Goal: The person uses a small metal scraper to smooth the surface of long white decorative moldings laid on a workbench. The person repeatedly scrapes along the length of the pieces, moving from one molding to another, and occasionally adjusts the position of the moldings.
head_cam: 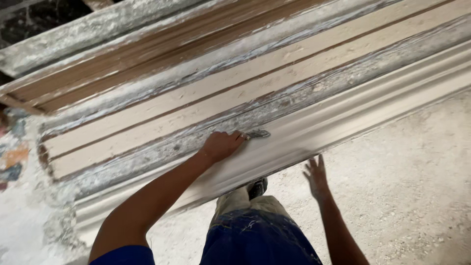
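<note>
White plaster, smooth and wet-looking, along a long moulded cornice [343, 115] lying on a dust-caked table [162, 149], running from near left to far right. Left hand [222, 145] pressed down on the upper edge of the cornice, fingers [236, 137] curled together around the handle of a small metal scraper [258, 133], blade flat, grey and smeared, pointing right along the ridge. Right hand [316, 175] off the work, hanging just beyond the near edge of the cornice over the floor [407, 186], fingers [308, 169] spread wide and touching nothing. Cornice profile stepped: a rounded bead near, a hollow curve, then a rough grey band crusted with old plaster. Farther off, pale flat boards [206, 98] split by thin dark grooves, then brown wooden slats [147, 54] streaked with white. Gritty, pale, powdery floor; paint-flecked blue trousers [255, 240] and one dark shoe [257, 186] under the table's near edge.
</note>
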